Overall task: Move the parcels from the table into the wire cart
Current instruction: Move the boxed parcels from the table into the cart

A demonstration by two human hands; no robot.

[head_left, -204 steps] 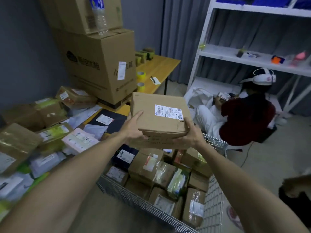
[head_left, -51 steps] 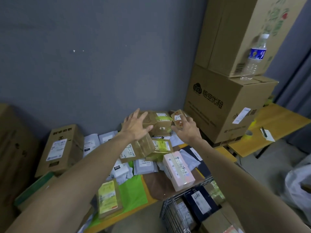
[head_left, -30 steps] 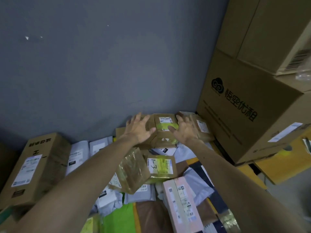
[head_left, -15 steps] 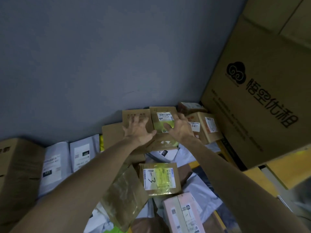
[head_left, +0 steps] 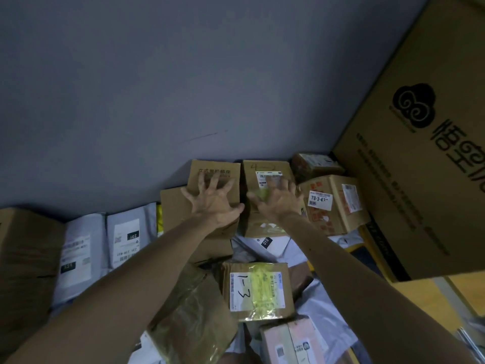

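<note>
Mid-frame, left hand (head_left: 213,199) lay splayed, grasping nothing, on a printed brown cardboard box (head_left: 227,167), right hand (head_left: 278,202) likewise on a white-labelled brown carton (head_left: 270,168).

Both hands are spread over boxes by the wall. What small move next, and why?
Probably curl the fingers over the far edges to grip: left hand is spread over the printed box, right hand over the labelled box, neither holding anything.

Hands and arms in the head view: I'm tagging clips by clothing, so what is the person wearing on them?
Nothing that shows. The left hand and right hand are bare: no gloves, no rings that I can make out, though the right one is motion-blurred. The left forearm and right forearm are bare to the frame's edge: no sleeve, watch or band.
</note>
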